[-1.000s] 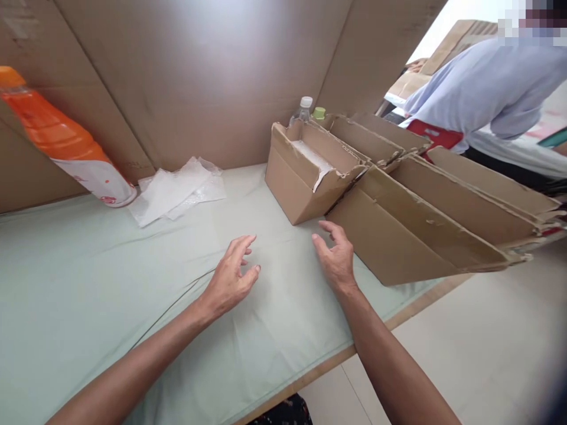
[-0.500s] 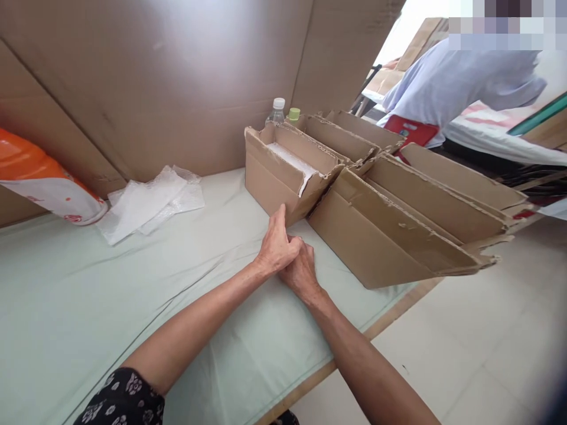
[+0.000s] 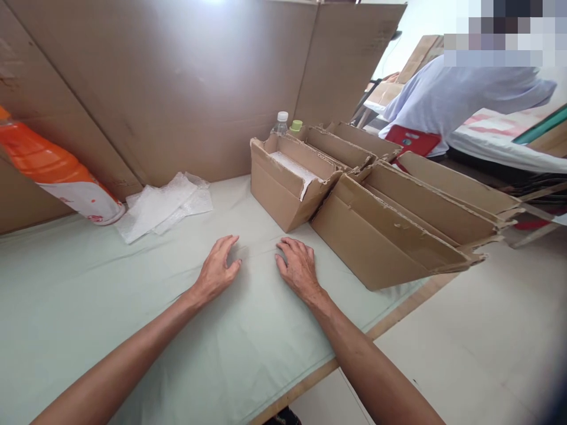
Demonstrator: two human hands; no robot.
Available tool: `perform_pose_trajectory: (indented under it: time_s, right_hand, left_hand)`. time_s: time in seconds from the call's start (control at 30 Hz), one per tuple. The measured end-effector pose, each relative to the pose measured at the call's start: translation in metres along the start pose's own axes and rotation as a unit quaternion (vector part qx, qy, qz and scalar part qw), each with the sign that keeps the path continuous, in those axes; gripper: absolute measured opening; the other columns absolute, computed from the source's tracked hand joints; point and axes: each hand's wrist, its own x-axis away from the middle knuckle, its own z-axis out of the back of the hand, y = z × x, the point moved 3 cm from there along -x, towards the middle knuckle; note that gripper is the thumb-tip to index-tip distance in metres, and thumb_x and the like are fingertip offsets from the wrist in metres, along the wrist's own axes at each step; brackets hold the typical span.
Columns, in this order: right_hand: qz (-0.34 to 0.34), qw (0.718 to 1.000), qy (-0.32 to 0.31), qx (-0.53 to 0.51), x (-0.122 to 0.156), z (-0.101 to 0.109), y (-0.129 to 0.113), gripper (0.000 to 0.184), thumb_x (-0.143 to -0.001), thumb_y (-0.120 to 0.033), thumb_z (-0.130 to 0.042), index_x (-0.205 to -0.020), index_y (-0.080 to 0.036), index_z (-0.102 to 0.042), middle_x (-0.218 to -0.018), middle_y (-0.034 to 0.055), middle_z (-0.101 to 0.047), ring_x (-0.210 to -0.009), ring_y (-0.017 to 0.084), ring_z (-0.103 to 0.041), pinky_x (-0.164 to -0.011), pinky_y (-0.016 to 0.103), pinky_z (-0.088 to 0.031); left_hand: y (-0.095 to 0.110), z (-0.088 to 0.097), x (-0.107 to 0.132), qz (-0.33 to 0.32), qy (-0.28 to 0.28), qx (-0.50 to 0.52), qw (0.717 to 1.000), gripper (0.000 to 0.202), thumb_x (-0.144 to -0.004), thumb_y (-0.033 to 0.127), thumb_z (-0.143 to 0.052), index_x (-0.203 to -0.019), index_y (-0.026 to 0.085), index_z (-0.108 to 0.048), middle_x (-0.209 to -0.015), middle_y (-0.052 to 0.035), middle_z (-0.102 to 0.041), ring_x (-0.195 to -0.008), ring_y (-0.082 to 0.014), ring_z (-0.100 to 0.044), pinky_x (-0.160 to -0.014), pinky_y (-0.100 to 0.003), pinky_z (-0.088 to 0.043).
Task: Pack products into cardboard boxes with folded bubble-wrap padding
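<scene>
My left hand [image 3: 217, 268] lies palm down on the pale green cloth [image 3: 88, 307] covering the table, fingers stretched out, holding nothing. My right hand [image 3: 299, 265] rests flat on the cloth a little to its right, also open and holding nothing. Just beyond my hands stands a small open cardboard box [image 3: 290, 177] with white sheets inside. To the right of it a longer, torn cardboard box [image 3: 398, 230] overhangs the table's edge.
An orange and white bottle [image 3: 57, 174] lies at the far left. Crumpled clear plastic bags [image 3: 163, 203] sit near the cardboard back wall [image 3: 177, 88]. Two small bottles [image 3: 283, 123] stand behind the boxes. A person in a light shirt [image 3: 460, 97] stands at the right.
My hands came together in front of the small box half a second ago; now they have parted and lie flat on the cloth. The camera view has shifted slightly.
</scene>
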Motion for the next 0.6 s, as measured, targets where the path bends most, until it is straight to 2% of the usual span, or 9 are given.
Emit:
perform_pose_trajectory:
  time_s: [0.13, 0.27, 0.4, 0.5, 0.6]
  right_hand:
    - [0.003, 1.0, -0.003, 0.004, -0.001, 0.0, 0.0, 0.034, -0.093, -0.023, -0.051, -0.121, -0.019, -0.071, -0.136, 0.0134, -0.066, -0.126, 0.031, -0.056, -0.103, 0.049, -0.042]
    - [0.003, 1.0, -0.005, 0.01, 0.001, 0.0, 0.003, 0.034, -0.094, -0.023, -0.052, -0.123, -0.019, -0.07, -0.137, 0.0126, -0.066, -0.127, 0.029, -0.056, -0.104, 0.046, -0.042]
    - [0.007, 1.0, 0.005, 0.012, 0.003, -0.002, 0.005, 0.033, -0.095, -0.024, -0.051, -0.122, -0.018, -0.069, -0.136, 0.0125, -0.066, -0.127, 0.029, -0.056, -0.104, 0.045, -0.041]
    - [0.012, 1.0, 0.013, 0.016, 0.003, -0.003, 0.006, 0.033, -0.095, -0.025, -0.051, -0.121, -0.019, -0.07, -0.135, 0.012, -0.067, -0.126, 0.029, -0.057, -0.103, 0.045, -0.041]
    - [0.02, 0.999, 0.021, 0.018, 0.002, -0.005, 0.009, 0.033, -0.094, -0.026, -0.051, -0.12, -0.019, -0.07, -0.133, 0.0124, -0.068, -0.123, 0.029, -0.058, -0.101, 0.045, -0.042]
  left_hand:
    - [0.016, -0.001, -0.057, 0.014, 0.02, 0.093, 0.995, 0.077, -0.078, 0.021, -0.059, -0.153, 0.022, -0.042, -0.155, -0.0168, -0.044, -0.132, -0.0309, -0.054, -0.101, -0.047, -0.053]
    - [0.027, -0.02, -0.129, 0.024, 0.007, 0.176, 0.984, 0.092, -0.075, 0.014, -0.06, -0.161, 0.021, -0.026, -0.167, -0.019, -0.026, -0.139, -0.0348, -0.049, -0.108, -0.051, -0.049]
    - [0.027, -0.042, -0.183, 0.005, -0.011, 0.194, 0.981, 0.094, -0.075, 0.007, -0.055, -0.162, 0.018, -0.02, -0.168, -0.0182, -0.026, -0.141, -0.0308, -0.048, -0.113, -0.048, -0.046]
    - [0.021, -0.052, -0.202, -0.011, -0.033, 0.186, 0.982, 0.092, -0.076, 0.006, -0.053, -0.162, 0.018, -0.021, -0.167, -0.0162, -0.03, -0.14, -0.0282, -0.05, -0.112, -0.045, -0.048]
    - [0.012, -0.051, -0.192, -0.022, -0.047, 0.143, 0.988, 0.086, -0.077, 0.007, -0.054, -0.159, 0.016, -0.029, -0.164, -0.017, -0.036, -0.144, -0.0303, -0.046, -0.116, -0.049, -0.043]
